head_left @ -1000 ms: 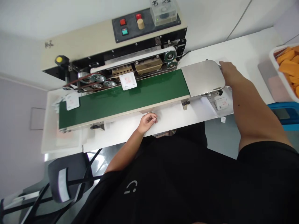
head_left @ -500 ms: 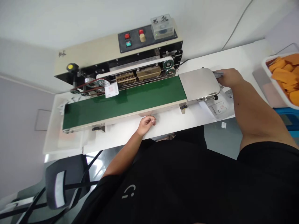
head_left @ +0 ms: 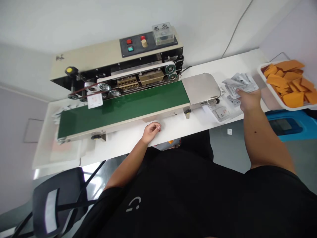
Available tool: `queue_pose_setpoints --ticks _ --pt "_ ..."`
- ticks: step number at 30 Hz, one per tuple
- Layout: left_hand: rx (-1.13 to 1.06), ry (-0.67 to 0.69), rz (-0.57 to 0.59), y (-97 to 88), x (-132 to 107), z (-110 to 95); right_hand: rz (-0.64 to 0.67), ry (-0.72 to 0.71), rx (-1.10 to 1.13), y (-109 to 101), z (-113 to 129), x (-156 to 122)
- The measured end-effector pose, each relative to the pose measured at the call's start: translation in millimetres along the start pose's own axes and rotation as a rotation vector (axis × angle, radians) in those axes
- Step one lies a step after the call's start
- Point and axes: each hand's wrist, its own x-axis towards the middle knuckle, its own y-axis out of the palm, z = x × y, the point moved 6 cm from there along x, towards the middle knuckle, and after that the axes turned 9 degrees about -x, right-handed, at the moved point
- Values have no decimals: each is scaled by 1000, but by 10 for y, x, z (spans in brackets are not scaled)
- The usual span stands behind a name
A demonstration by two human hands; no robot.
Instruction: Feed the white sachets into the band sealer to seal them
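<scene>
In the head view my right hand [head_left: 250, 99] grips a fanned bunch of small white-and-grey printed packets [head_left: 241, 82], above the clear plastic tray [head_left: 231, 118] that holds more such packets. My left hand [head_left: 151, 131] rests at the front edge of the white table, its fingers curled in and nothing visible in them. In front of it stands a band sealing machine [head_left: 89, 54] with a green conveyor belt [head_left: 138, 105]. One white packet [head_left: 95, 100] hangs upright in the machine's left end, over the belt.
A white tub of orange pieces [head_left: 262, 71] stands at the table's right end, above a blue plastic container [head_left: 287, 127]. At the left, a translucent bin [head_left: 41, 148] holds packets. A black chair [head_left: 71, 178] is at lower left. One packet [head_left: 229, 131] lies on the floor.
My right hand has moved from the metal plate's end to over the tray, showing the bunch of packets. The packet in the sealer has travelled left. My left hand stays put; the view has shifted.
</scene>
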Motion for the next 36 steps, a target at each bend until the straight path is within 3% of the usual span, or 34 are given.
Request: queue_pose_setpoints --ticks 3,6,9,12,14,17,22,28,36 --pt "86 24 38 86 -27 -28 -198 23 237 -91 89 -156" --pt "142 57 86 315 -62 -103 -70 -138 415 115 388 -551" --pt "-75 80 116 671 -66 -211 141 -133 502 625 470 -1199" --pt "-344 123 79 980 -18 -322 383 50 439 1323 200 -1926" --pt "-450 172 -61 1022 0 -358 558 123 351 1743 -49 -2348" --pt "-416 204 -284 900 -74 -308 725 108 292 2134 -344 -2727" --pt "-223 187 -470 538 -319 -101 804 37 243 2337 -555 -2859" --pt "-245 126 -489 274 -388 -13 869 114 286 2498 -649 -2886" --pt "64 268 -393 -24 -340 -169 686 -31 219 2581 -814 -2717"
